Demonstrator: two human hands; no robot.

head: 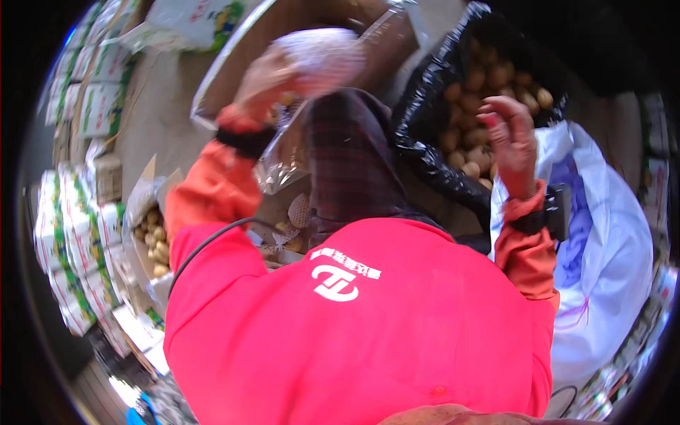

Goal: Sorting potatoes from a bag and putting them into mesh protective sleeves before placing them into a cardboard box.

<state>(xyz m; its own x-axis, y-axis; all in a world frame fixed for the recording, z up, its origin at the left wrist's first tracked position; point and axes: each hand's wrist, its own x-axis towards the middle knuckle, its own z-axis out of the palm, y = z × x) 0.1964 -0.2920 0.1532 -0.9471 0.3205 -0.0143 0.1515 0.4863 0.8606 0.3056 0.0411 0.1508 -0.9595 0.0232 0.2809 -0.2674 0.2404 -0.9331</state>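
My left hand point(264, 87) grips a pale, whitish-pink foam-net bundle point(324, 59), blurred by motion; what is inside it cannot be made out. It is above the near part of an open cardboard box point(340, 15) lined with clear plastic. My right hand point(509, 135) holds nothing visible, its fingers curled and apart, with something red at one fingertip point(490, 120). Below that hand stands a black plastic bag point(425, 95) with many brown potatoes point(473, 111) in it. Right beside my right wrist, a white woven sack point(611, 223) holds purple material point(574, 249), perhaps foam nets.
Between the box and my knee point(350, 154) lie several net-wrapped pieces point(298, 211). To the left stands an open carton point(146, 271) of yellowish potatoes point(155, 241). Stacked white-and-green cartons point(69, 228) line the left side. Another printed carton point(186, 24) is at the top left.
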